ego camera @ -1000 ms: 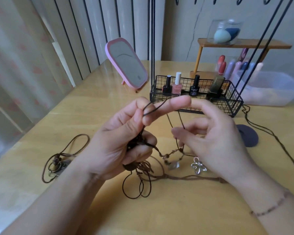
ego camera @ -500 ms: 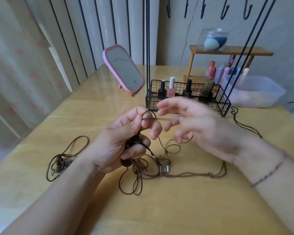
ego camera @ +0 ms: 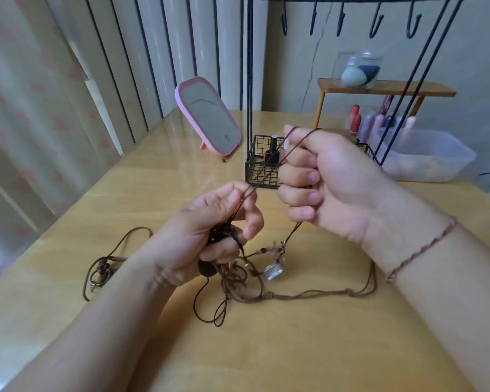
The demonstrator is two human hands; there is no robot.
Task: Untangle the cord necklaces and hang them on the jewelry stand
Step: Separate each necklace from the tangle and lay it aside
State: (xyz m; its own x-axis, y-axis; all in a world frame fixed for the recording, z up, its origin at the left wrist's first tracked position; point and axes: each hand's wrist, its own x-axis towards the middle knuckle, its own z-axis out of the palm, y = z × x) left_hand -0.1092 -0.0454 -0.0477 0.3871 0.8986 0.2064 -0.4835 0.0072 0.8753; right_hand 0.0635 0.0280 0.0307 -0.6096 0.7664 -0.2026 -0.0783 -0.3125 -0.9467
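A: What differs from half a second ago?

B: Our right hand has gone from loose, spread fingers to a curled fist around the dark cord, and it has risen toward the wire stand. The cord now runs taut from that fist down to our left hand.

A: And the left one?

B: It hardly moves. It still pinches the same cord between thumb and forefinger, with its lower fingers curled round a dark bead cluster.

A: Where do the necklaces lie?

B: The tangle hangs and rests just under our left hand, on the table. A clear pendant sits between the two hands, lower than both, and a strand rises from it into the bottom of our right fist. A brown cord trails off beneath our right wrist. Another necklace lies apart, out beyond our left wrist, as before.

A: Anything on the hooks?

B: We see them higher than our right hand; we cannot tell more. The pink mirror stands beyond our left hand.
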